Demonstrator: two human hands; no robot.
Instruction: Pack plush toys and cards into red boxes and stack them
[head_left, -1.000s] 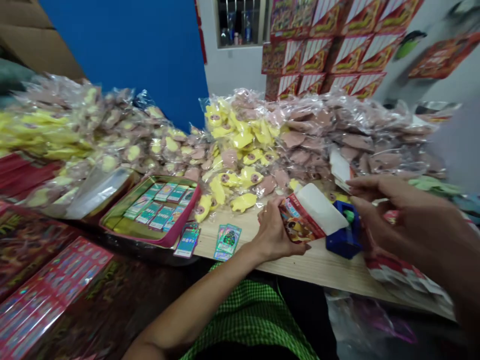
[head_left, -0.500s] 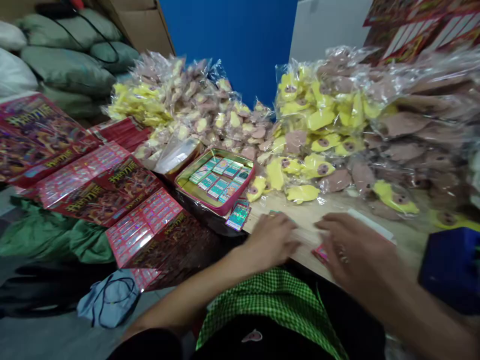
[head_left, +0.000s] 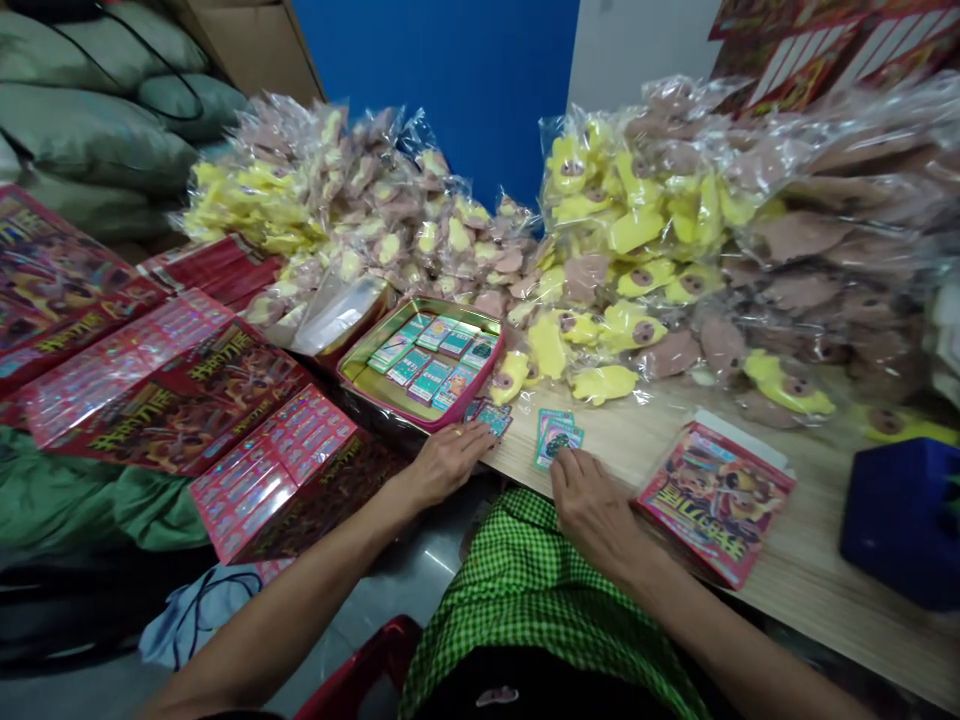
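Observation:
My left hand point(head_left: 447, 464) lies flat with its fingertips on a small heap of teal trading cards point(head_left: 488, 417), just below the rim of a gold-lined tin tray point(head_left: 417, 312). Several teal card packs stand in rows inside that tray. My right hand point(head_left: 592, 518) rests on the pale wooden table point(head_left: 645, 450), its fingertips at the lower edge of two holographic cards point(head_left: 558, 440). To its right lies a red printed packet point(head_left: 716, 502) with a white flap, touching neither hand.
Bulging clear bags of yellow and pink soft toys point(head_left: 637, 230) pile up behind the table. Red printed card boxes point(head_left: 172, 400) cover the left side. A blue block point(head_left: 904, 525) stands at the right edge. Grey-green sacks point(head_left: 97, 130) lie beyond, against a blue wall.
My left hand has let go of the red packet, which now lies on the table. Both hands have moved to the cards, and the view has swung left.

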